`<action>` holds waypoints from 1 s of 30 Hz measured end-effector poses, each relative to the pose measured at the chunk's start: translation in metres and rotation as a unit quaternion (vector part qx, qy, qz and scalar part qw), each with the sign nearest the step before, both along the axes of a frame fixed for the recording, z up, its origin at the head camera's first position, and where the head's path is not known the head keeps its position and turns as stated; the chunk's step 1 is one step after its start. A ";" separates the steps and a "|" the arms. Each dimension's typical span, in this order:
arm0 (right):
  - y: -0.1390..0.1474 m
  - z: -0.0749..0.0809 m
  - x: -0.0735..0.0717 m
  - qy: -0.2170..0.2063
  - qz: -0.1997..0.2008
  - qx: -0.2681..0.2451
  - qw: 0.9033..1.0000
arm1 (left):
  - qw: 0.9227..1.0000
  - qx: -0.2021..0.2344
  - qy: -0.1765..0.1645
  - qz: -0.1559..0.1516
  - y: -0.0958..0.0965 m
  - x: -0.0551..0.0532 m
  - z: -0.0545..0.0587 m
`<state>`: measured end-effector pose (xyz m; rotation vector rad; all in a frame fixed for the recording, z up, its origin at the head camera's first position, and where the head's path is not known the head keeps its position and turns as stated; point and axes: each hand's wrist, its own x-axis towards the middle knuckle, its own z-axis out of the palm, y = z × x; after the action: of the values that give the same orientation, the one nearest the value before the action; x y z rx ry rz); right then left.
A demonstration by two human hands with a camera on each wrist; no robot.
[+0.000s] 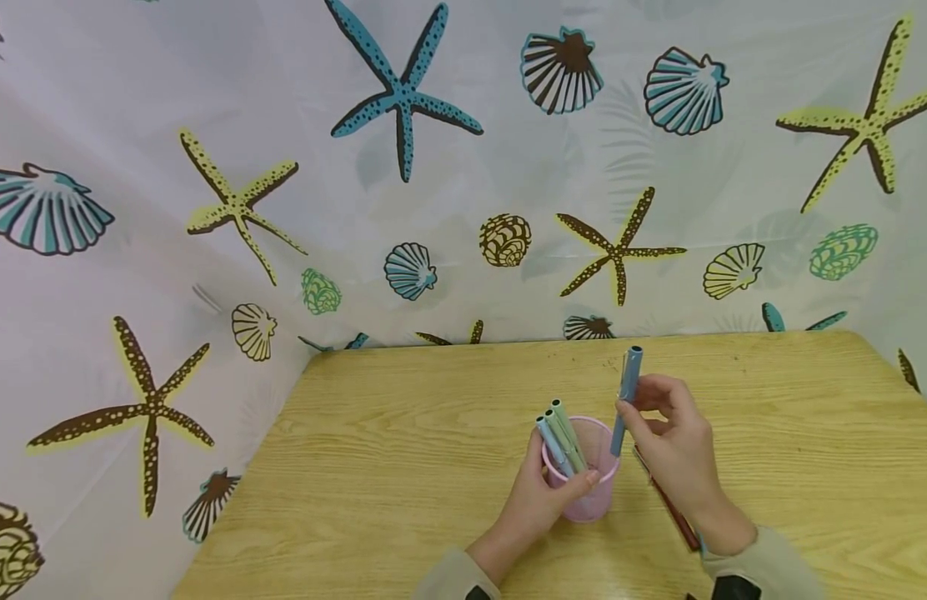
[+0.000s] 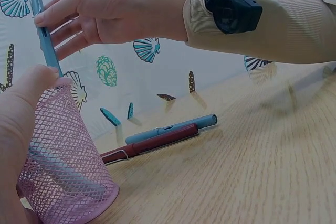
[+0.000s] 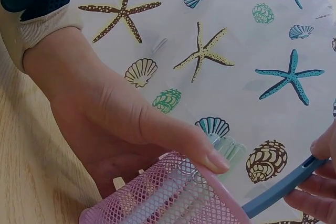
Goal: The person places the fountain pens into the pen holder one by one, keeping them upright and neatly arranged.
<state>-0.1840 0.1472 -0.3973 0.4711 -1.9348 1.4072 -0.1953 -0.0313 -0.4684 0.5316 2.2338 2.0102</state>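
Observation:
My left hand (image 1: 533, 498) holds the pink mesh pen cup (image 1: 593, 505), its thumb near the front rim. Inside lean a light blue pen (image 1: 552, 443) and two pale green pens (image 1: 570, 442). At the cup's right side, my right hand (image 1: 679, 454) pinches a blue pen (image 1: 629, 379) between thumb and fingers. That pen stands nearly upright, with its lower end at the rim. Under my right hand lie a dark red pen (image 2: 157, 141) and another blue pen (image 2: 176, 128), side by side on the table; the hand mostly hides the latter in the head view.
The wooden table (image 1: 403, 467) carries the cup and the loose pens. A white cloth (image 1: 463, 167) printed with starfish and shells hangs behind the table and along its left side. Each wrist wears a black camera (image 2: 233, 6).

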 end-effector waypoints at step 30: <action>-0.003 -0.038 -0.015 -0.112 0.037 0.097 0.988 | 1.000 0.008 -0.015 -0.004 0.001 0.001 0.002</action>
<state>-0.1989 0.1445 -0.4348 0.4963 -2.2707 1.3712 -0.1945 -0.0307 -0.4663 0.5091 2.1970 2.0199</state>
